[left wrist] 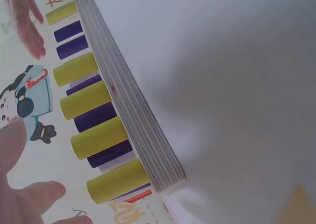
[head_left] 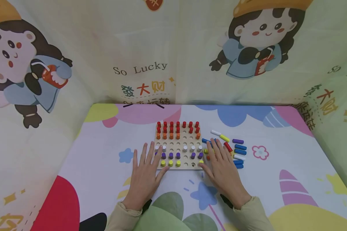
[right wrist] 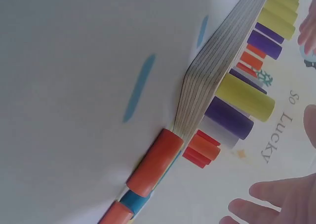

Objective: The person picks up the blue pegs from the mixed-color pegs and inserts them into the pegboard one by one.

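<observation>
A wooden pegboard (head_left: 181,152) lies flat on the table, with upright coloured pegs in rows. Red pegs (head_left: 171,126) fill the back rows, with orange pegs (head_left: 164,136), white pegs (head_left: 192,149), purple pegs (head_left: 171,156) and yellow pegs (head_left: 171,163) closer to the front. Several holes show no peg. At the board's left front corner my left hand (head_left: 144,175) spreads its straight fingers, holding nothing. My right hand (head_left: 224,168) is likewise spread at the right front corner, partly covering loose pegs. Whether either hand touches the board cannot be told.
Loose pegs lie right of the board, among them a purple peg (head_left: 238,141), a blue peg (head_left: 240,147), a red peg (head_left: 227,147) and a yellow peg (head_left: 224,138). In the right wrist view an orange peg (right wrist: 155,162) lies against the board's corner. Printed cloth (head_left: 191,48) hangs behind the table.
</observation>
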`<action>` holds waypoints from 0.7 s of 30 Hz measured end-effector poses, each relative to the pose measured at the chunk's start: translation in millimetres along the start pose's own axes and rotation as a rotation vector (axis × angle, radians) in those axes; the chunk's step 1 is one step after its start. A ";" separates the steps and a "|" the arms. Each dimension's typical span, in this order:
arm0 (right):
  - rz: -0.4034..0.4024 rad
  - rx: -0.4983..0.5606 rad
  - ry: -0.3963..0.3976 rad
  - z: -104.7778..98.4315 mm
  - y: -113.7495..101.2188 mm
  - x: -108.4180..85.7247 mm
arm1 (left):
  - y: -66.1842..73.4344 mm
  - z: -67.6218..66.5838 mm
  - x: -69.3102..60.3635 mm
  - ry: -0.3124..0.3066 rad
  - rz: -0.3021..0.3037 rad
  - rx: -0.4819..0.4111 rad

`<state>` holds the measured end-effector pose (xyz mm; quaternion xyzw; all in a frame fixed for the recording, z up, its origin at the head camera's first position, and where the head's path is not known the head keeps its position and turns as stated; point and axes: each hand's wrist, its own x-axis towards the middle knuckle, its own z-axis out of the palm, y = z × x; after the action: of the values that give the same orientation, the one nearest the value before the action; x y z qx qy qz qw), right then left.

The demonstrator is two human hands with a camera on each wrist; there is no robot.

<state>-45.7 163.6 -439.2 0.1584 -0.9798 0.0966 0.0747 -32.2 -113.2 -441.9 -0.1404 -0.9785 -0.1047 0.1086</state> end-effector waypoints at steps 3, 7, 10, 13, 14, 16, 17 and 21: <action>0.020 0.025 -0.024 -2.4 -0.2 2.0 | 0.2 -0.9 1.7 -0.007 -0.012 -0.050; 0.038 0.055 -0.038 -5.3 -0.2 5.5 | -0.4 -1.5 4.2 -0.014 -0.034 -0.112; 0.042 0.066 -0.043 -5.9 0.2 8.4 | -0.5 -1.8 5.2 -0.016 -0.050 -0.148; 0.042 0.064 -0.038 -7.3 0.8 11.1 | 0.2 -2.2 5.9 -0.015 -0.063 -0.181; 0.042 0.064 -0.035 -8.1 0.8 12.0 | 0.6 -2.5 6.1 -0.015 -0.069 -0.190; 0.040 0.065 -0.032 -10.0 1.0 13.5 | 1.4 -2.9 6.7 -0.017 -0.084 -0.209; 0.042 0.068 -0.031 -11.0 0.8 14.2 | 1.7 -3.2 6.9 -0.018 -0.094 -0.219; 0.051 0.088 -0.035 -14.1 0.5 17.4 | 2.6 -4.5 8.4 -0.026 -0.134 -0.257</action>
<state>-60.6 161.9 -422.6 0.1381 -0.9795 0.1386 0.0481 -38.5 -109.7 -435.1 -0.0888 -0.9655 -0.2345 0.0698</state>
